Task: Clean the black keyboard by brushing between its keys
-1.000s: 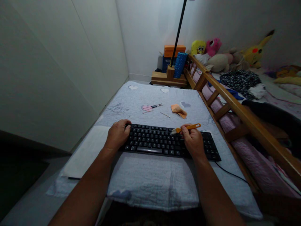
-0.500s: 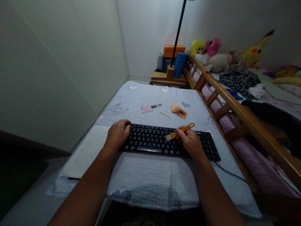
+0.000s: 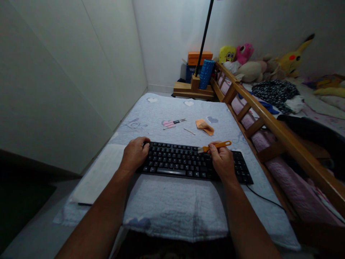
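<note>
A black keyboard [image 3: 172, 160] lies across the cloth-covered table, its cable running off to the right. My left hand [image 3: 135, 153] grips the keyboard's left end, thumb and fingers at its upper left corner. In my right hand [image 3: 222, 158] is a small brush [image 3: 221, 144] with an orange handle, pinched between thumb and fingers. Its pale bristles are over the upper keys, right of the middle; whether they touch the keys I cannot tell. Beyond the keyboard lie an orange cloth [image 3: 205, 127], a cotton swab [image 3: 189, 131] and a thin tool with a black grip [image 3: 176, 122].
The table has a light blue quilted cover [image 3: 172, 201]. A white sheet-like item [image 3: 98, 172] lies at the left. Along the right runs a wooden bed rail [image 3: 269, 118], with plush toys behind it. A lamp pole [image 3: 206, 32] and a blue roller [image 3: 206, 74] stand at the far end.
My right hand has moved right and slightly away from me with the brush, whose bristles went from the middle keys to the upper rows. My left hand has stayed put.
</note>
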`<state>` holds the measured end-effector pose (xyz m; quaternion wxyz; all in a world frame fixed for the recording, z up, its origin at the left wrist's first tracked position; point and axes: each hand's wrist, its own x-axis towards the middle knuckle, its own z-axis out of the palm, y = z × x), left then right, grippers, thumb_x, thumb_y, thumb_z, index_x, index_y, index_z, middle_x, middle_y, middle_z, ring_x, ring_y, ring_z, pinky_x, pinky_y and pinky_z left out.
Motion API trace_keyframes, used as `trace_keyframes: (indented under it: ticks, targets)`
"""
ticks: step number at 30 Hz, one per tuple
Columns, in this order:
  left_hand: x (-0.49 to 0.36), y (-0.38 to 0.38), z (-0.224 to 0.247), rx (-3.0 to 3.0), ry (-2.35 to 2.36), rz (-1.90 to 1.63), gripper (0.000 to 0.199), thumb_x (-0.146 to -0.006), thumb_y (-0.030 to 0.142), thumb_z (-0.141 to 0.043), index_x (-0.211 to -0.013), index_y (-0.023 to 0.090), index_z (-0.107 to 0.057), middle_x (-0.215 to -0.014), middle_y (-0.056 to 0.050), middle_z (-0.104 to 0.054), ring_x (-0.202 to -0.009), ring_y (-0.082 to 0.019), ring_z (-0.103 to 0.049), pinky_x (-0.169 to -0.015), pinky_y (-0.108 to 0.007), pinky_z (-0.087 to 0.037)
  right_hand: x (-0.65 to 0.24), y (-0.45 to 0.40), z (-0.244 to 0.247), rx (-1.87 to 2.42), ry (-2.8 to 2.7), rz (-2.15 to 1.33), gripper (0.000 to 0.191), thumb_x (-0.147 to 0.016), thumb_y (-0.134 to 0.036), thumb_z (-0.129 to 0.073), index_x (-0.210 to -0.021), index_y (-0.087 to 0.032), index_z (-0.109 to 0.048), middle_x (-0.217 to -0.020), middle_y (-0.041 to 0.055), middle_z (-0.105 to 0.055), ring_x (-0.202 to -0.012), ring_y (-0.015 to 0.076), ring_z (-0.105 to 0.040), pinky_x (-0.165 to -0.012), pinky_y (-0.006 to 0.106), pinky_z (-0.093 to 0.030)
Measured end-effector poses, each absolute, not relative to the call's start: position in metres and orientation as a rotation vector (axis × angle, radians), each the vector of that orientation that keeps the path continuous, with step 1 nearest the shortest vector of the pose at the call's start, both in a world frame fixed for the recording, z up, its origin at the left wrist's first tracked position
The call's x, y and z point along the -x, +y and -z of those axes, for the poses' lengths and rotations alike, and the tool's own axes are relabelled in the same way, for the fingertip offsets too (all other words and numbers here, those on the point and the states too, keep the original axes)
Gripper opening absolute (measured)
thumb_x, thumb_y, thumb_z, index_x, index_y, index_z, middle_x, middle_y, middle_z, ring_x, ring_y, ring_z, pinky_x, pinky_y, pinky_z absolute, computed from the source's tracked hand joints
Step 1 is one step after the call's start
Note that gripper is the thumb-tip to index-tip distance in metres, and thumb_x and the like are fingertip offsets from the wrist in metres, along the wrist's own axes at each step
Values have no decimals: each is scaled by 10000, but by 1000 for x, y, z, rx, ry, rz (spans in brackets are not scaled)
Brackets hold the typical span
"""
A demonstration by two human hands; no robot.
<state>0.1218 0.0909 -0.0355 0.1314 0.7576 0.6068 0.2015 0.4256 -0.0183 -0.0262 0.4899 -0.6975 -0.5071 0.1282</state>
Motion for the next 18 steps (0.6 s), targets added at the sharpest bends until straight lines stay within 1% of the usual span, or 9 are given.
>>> trace_keyframes:
  ticks: [5, 7, 11, 14, 16, 18]
  targets:
    - [-122, 91, 35, -2192, 1754, -595, 350, -881, 303, -459, -1069, 199, -735, -1143, -106, -766, -1095, -276, -685, -1032, -409, -504, -428, -18, 27, 1661, -1128, -358, 329, -900, -513, -572, -847, -209, -688, -695, 42, -684, -674, 226, -639, -692, 349, -491]
    - [-123, 90, 34, -2185, 1751, -594, 357, -881, 298, -454, -1075, 187, -732, -1151, -116, -762, -1108, -284, -684, -1039, -418, -500, -429, -19, 27, 1617, -1068, -477, 342, -879, -533, -602, -864, -203, -689, -681, 32, -669, -633, 207, -612, -627, 325, -473]
    - [-124, 89, 33, -2170, 1761, -581, 365, -884, 297, -450, -1085, 175, -729, -1160, -125, -757, -1130, -294, -680, -1042, -421, -496, -429, -20, 24, 1511, -1051, -832, 353, -827, -553, -647, -843, -201, -672, -620, -1, -622, -526, 158, -535, -505, 276, -405]
    - [-124, 89, 33, -2165, 1761, -573, 367, -887, 297, -449, -1089, 171, -728, -1165, -128, -754, -1135, -294, -678, -1045, -418, -493, -427, -21, 25, 1493, -1153, -986, 328, -821, -526, -656, -823, -199, -670, -611, -6, -617, -517, 151, -530, -499, 269, -405]
    - [-124, 89, 33, -2162, 1762, -565, 369, -888, 297, -448, -1091, 169, -727, -1162, -129, -754, -1127, -296, -680, -1037, -421, -498, -427, -21, 26, 1513, -1219, -963, 309, -841, -506, -641, -818, -200, -672, -621, -3, -624, -531, 157, -546, -516, 276, -419]
    - [-123, 90, 33, -2166, 1761, -563, 367, -888, 297, -447, -1089, 170, -726, -1160, -128, -754, -1122, -297, -680, -1029, -425, -502, -427, -20, 28, 1557, -1261, -861, 302, -867, -493, -615, -828, -200, -676, -631, 3, -632, -549, 168, -562, -536, 287, -428]
